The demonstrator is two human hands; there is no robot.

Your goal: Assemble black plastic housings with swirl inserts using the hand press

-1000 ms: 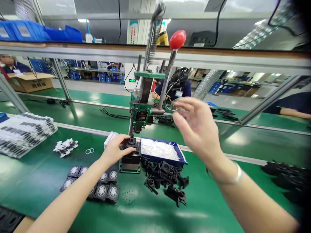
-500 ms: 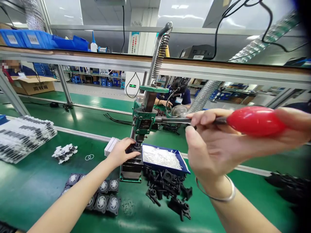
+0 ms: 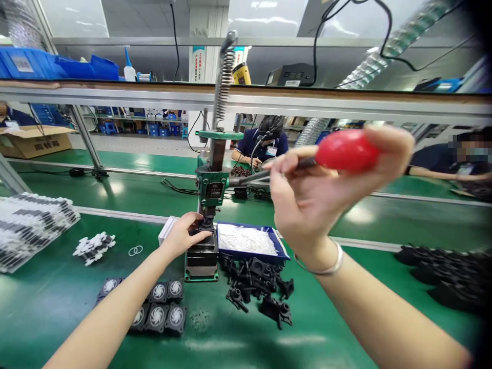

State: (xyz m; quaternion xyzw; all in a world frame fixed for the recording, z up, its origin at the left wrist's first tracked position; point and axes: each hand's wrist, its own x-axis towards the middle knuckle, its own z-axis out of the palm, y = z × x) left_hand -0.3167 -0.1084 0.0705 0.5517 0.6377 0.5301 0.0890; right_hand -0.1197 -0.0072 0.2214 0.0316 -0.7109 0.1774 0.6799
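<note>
A green hand-operated arbor press (image 3: pixel 212 188) stands upright on the bench, a coil spring at its top. My left hand (image 3: pixel 184 237) reaches to its base, thumb and fingers closed around a small black plastic part (image 3: pixel 206 227) under the ram; the hand covers much of that part. My right hand (image 3: pixel 307 200) is raised at the right, closed on the press lever (image 3: pixel 251 178), with the red knob (image 3: pixel 348 150) against the palm. Finished-looking black square pieces with white swirl faces (image 3: pixel 157 316) stand in rows, partly behind my left forearm.
A blue tray (image 3: pixel 282 246) of white slivers sits right of the press, with loose black plastic parts (image 3: pixel 259 287) before it. White-and-black stacks (image 3: pixel 34 225), a smaller cluster (image 3: pixel 94 247) and two white rings (image 3: pixel 135 250) lie left. More black parts (image 3: pixel 442 277) lie right. Co-workers sit beyond.
My right hand and the lever's red knob have moved up, so the lever now slants upward to the right. My left hand stays at the press base. The whole view has shifted slightly.
</note>
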